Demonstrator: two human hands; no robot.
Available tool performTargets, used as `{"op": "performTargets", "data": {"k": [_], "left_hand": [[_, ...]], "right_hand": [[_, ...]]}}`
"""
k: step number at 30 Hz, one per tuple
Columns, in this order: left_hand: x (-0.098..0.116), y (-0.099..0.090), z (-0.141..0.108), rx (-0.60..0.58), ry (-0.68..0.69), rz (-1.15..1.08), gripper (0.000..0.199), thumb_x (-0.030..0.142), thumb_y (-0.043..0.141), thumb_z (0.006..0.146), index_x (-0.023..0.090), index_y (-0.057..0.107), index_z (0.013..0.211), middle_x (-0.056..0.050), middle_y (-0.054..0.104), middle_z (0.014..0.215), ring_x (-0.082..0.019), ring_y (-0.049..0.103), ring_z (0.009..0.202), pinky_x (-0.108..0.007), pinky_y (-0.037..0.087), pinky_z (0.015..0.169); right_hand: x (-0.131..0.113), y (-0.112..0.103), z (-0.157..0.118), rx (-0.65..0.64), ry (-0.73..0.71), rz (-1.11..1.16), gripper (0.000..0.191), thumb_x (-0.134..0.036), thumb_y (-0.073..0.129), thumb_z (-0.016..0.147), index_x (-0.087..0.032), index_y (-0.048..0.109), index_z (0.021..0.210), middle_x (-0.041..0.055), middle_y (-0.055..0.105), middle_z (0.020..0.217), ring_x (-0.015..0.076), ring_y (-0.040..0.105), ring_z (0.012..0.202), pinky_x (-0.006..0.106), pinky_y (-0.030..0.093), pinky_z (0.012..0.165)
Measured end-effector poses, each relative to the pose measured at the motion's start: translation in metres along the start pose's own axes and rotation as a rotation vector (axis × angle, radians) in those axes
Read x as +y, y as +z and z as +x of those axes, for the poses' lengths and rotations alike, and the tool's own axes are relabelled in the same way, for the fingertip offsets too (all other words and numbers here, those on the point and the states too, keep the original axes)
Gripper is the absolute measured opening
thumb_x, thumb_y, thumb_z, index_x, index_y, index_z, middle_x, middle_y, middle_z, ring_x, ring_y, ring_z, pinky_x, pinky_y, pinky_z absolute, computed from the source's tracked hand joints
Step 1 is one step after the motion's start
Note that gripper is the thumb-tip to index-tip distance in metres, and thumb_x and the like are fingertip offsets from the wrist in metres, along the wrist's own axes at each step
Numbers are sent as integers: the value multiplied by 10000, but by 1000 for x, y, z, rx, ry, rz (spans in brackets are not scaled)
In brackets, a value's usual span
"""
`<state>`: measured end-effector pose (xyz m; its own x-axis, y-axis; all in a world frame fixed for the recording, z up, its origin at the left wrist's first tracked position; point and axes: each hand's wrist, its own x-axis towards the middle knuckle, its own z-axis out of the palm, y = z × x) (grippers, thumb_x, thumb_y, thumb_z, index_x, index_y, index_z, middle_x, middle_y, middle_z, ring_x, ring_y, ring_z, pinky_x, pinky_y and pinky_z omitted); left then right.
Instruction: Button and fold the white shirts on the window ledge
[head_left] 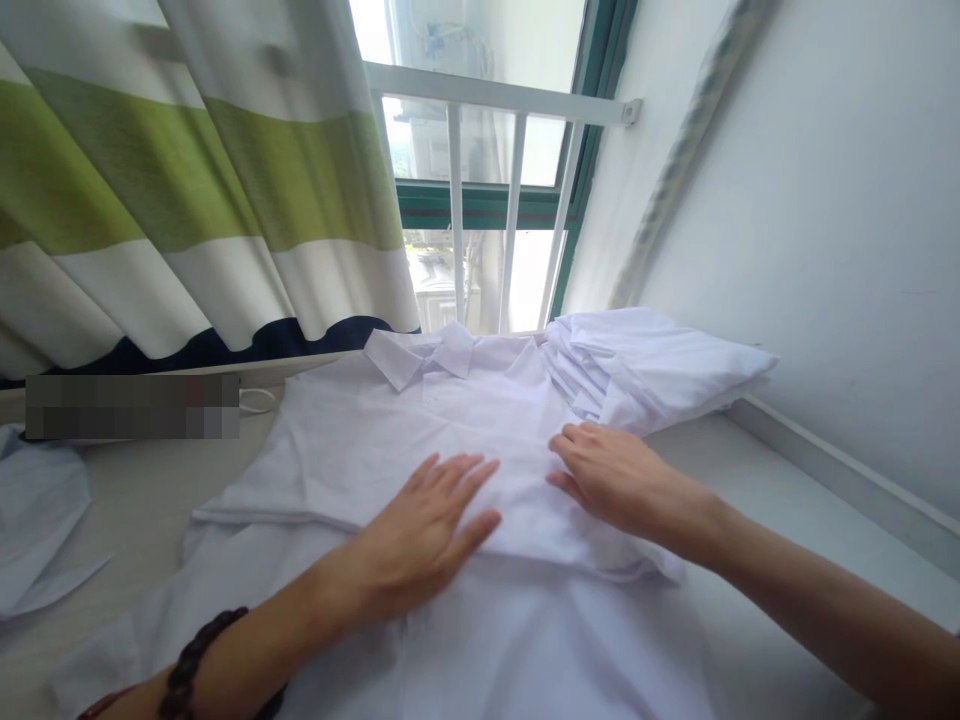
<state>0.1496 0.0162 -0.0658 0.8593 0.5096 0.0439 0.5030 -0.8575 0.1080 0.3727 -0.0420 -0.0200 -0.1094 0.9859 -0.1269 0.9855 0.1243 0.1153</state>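
Note:
A white collared shirt [360, 440] lies spread out, its collar at the far end below the window. My left hand [424, 525] is over the middle of the shirt, fingers spread and palm down. To its right, my right hand [611, 475] is at the shirt's right side, fingers bent with a gap between thumb and fingertips, and no cloth shows pinched in them. Beneath and nearer to me is more white cloth [525, 650], partly hidden by my left arm. Whether either palm presses on the fabric I cannot tell.
A stack of folded white garments [652, 360] sits at the far right by the wall. More white cloth [37, 510] lies at the left. A green and white curtain [210, 170] hangs at the far left. White railing bars [516, 210] stand before the window.

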Motion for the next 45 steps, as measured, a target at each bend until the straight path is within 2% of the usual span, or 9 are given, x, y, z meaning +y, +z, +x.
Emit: {"op": "performTargets", "data": {"k": [4,11,16,21,27,31,38,42,45], "left_hand": [[-59,-5,11,174,-332,172,560,433,202,996,127,407,1417,-131,418,1474,-256,334,1390,-519,190,1159],[-100,22,-22,1,-519,125,697,565,244,938,154,277,1499,-95,210,1570,-288,162,1450,-515,160,1159],[-118,-16,-6,-17,-526,9,591,526,219,956,198,491,1366,-124,462,1430,-301,417,1314,-454,322,1072],[-172,-51,42,206,-598,82,577,431,340,956,33,417,1367,-236,417,1383,-363,388,1267,-472,303,1039],[-209,-49,71,266,-613,17,653,441,584,846,42,415,1334,-219,541,1240,-336,486,1135,-435,374,948],[-229,-50,73,283,-612,-104,369,367,652,800,101,606,1052,-117,658,978,-251,601,891,-355,457,795],[-226,-57,63,344,-412,-319,331,353,387,966,111,486,1170,-37,673,1145,-109,630,952,-222,501,818],[-225,-62,68,386,-414,-322,383,381,364,973,79,496,1169,-56,668,1172,-113,624,976,-235,492,859],[-234,-62,74,449,-477,-267,442,430,345,978,64,505,1166,-74,676,1146,-140,617,962,-276,481,870]], "right_hand": [[-20,30,34,254,-157,138,608,-483,372,966,-89,389,1428,170,384,1488,294,350,1370,436,326,1093],[-16,65,38,86,-272,307,704,-576,217,965,-142,208,1520,104,117,1585,239,83,1461,429,109,1189],[-5,32,55,22,-303,291,700,-574,247,959,-94,373,1453,171,367,1497,283,340,1380,418,295,1121],[18,-10,145,206,-126,212,492,-423,408,963,-115,503,1335,169,518,1356,275,498,1237,382,377,1035],[34,-28,223,137,-4,225,326,-399,599,871,-137,669,1052,142,660,1118,266,615,1026,308,471,808],[43,-24,233,66,27,267,342,-439,714,757,-146,689,932,127,684,980,272,641,887,308,475,688],[39,-23,251,207,-88,497,526,-461,724,738,-160,592,1149,137,561,1245,215,580,1014,281,481,797],[24,-26,272,204,-84,661,268,-368,698,779,-133,645,898,103,664,986,194,617,828,275,493,683],[19,-25,285,282,-59,783,248,-353,575,883,-131,611,987,88,671,964,173,617,819,273,491,701]]}}
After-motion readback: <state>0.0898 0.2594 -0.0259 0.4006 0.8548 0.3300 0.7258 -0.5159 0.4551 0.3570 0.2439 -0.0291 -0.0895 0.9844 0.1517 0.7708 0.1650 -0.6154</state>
